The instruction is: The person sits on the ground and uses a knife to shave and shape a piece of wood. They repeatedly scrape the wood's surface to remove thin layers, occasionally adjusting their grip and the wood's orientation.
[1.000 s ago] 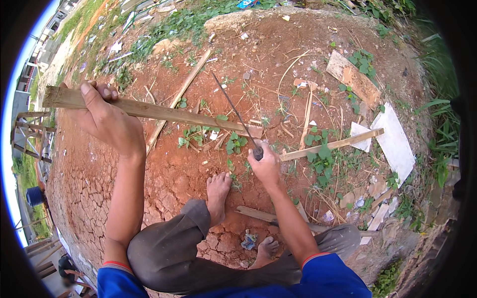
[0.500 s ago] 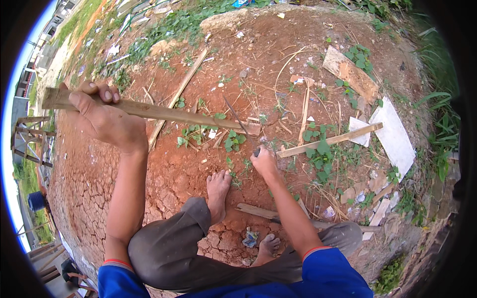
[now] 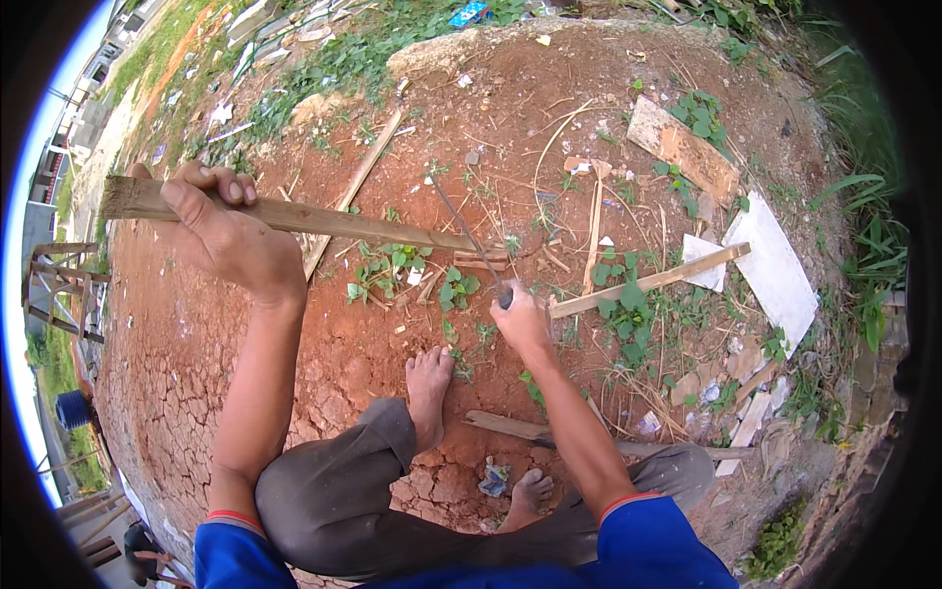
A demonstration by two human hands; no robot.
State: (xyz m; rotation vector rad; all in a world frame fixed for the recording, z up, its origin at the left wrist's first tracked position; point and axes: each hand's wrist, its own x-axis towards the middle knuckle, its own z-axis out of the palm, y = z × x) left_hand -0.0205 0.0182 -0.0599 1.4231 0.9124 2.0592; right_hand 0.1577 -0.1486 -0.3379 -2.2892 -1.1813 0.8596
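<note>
My left hand [image 3: 221, 231] is closed around the left end of a long weathered wooden strip [image 3: 348, 226], held raised over the red dirt. My right hand [image 3: 520, 314] grips the dark handle of a long, thin blade [image 3: 459, 221], which points up and forward across the strip's far end. A short reddish piece of wood [image 3: 481, 261] shows just under that end; whether it is attached is unclear. My bare foot [image 3: 429, 393] rests on the ground below and between my hands, near my bent, grey-trousered knee [image 3: 324, 491].
Loose slats [image 3: 648, 280], white boards [image 3: 770, 270], a brown board [image 3: 682, 147] and plants [image 3: 456, 290] lie around on cracked dirt [image 3: 177, 363]. A wooden frame [image 3: 64, 285] and dark blue cylinder [image 3: 74, 407] stand at left; another person [image 3: 142, 555] is at lower left.
My left hand has shifted slightly right with the strip, whose far end now looks different around the blade. The blade tip has dipped and then risen a little, ending lower than at first.
</note>
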